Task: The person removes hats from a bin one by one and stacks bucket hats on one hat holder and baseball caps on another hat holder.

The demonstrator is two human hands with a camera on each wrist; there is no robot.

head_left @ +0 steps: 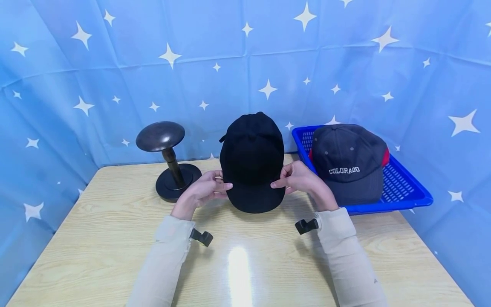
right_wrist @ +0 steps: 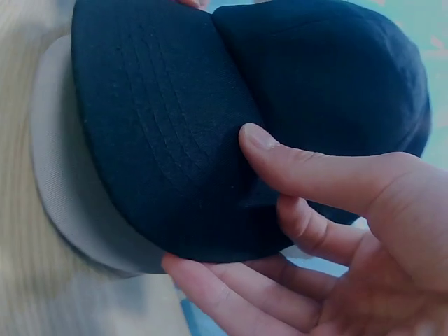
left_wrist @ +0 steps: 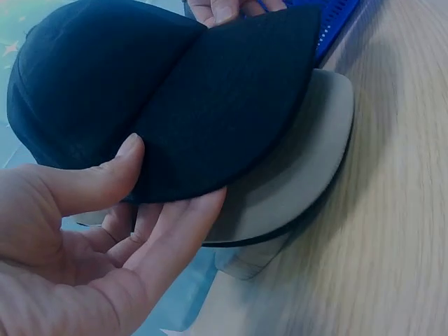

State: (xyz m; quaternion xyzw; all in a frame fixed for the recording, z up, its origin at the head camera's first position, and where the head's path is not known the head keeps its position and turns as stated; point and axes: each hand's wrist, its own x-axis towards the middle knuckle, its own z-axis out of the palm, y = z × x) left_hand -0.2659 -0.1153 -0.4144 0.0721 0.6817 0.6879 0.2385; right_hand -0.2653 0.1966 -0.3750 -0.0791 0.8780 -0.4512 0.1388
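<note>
A black cap [head_left: 251, 149] is held up between both hands above the table, its brim towards me. My left hand [head_left: 205, 187] pinches one side of the brim, thumb on top and fingers below. On the opposite side my right hand [head_left: 301, 177] grips the brim in the same way. Beneath the black cap, a grey-beige brim [left_wrist: 318, 140] shows in both wrist views; in the head view it is hidden. What supports that lower cap cannot be made out.
To the left stands a dark cap stand [head_left: 174, 166] with a domed top and round base. At the right, a blue plastic basket [head_left: 408, 187] holds a dark COLORADO cap [head_left: 347, 157], with red showing behind it. A starry blue curtain [head_left: 230, 42] hangs behind the wooden table [head_left: 96, 238].
</note>
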